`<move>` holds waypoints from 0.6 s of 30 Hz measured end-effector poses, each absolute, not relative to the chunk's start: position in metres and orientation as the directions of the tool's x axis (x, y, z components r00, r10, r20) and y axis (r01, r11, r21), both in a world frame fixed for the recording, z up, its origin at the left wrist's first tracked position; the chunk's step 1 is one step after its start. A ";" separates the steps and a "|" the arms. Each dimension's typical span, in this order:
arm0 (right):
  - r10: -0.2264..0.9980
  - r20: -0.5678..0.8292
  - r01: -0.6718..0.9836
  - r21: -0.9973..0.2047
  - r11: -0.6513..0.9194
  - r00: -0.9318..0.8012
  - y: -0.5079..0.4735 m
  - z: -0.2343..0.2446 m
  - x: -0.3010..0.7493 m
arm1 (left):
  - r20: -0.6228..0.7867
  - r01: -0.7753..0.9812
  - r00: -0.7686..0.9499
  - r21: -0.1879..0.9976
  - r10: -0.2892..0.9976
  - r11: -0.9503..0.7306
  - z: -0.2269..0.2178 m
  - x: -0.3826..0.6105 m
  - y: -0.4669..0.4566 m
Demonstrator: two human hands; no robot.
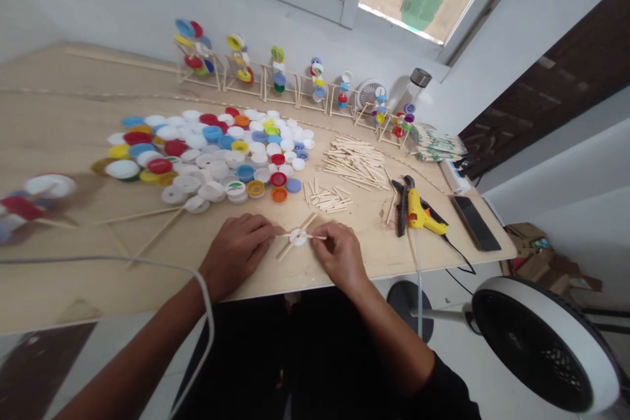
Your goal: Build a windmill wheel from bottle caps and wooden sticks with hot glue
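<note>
On the table, bottle caps lie left of the sticks, glue gun right.

The near cap is white, the sticks under it pale wood. The far-left heap of caps mixes white, blue, red, yellow and orange (mostly white). At right, the glue gun is yellow and black.
</note>
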State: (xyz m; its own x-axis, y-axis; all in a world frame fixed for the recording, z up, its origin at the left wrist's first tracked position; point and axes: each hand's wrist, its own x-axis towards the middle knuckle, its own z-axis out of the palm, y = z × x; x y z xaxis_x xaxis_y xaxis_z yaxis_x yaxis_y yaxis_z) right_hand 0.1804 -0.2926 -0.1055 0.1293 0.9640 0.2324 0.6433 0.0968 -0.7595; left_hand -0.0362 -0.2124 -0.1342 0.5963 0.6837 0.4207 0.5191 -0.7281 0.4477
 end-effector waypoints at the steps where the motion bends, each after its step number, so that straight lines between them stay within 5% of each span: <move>1: 0.960 0.258 0.693 -0.712 0.114 0.107 -0.293 -0.105 0.180 | 0.410 0.521 0.591 0.464 0.695 -0.716 -0.133 -0.036 -0.213; 11: 0.955 0.295 0.851 -0.497 0.170 -0.019 -0.294 -0.104 0.183 | 0.305 0.523 0.476 0.655 0.825 -0.545 -0.108 -0.023 -0.220; 18: 0.951 0.307 0.854 -0.484 0.190 -0.038 -0.293 -0.106 0.184 | 0.276 0.495 0.491 0.691 0.826 -0.526 -0.109 -0.006 -0.220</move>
State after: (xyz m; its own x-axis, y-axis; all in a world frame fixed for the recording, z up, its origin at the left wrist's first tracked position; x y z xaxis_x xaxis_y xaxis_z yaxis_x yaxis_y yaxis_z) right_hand 0.1837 -0.2928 -0.1063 -0.0379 0.9511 0.3065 0.8539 0.1902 -0.4845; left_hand -0.0059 -0.2204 -0.1088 0.4912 0.8261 0.2761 0.4955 -0.5258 0.6914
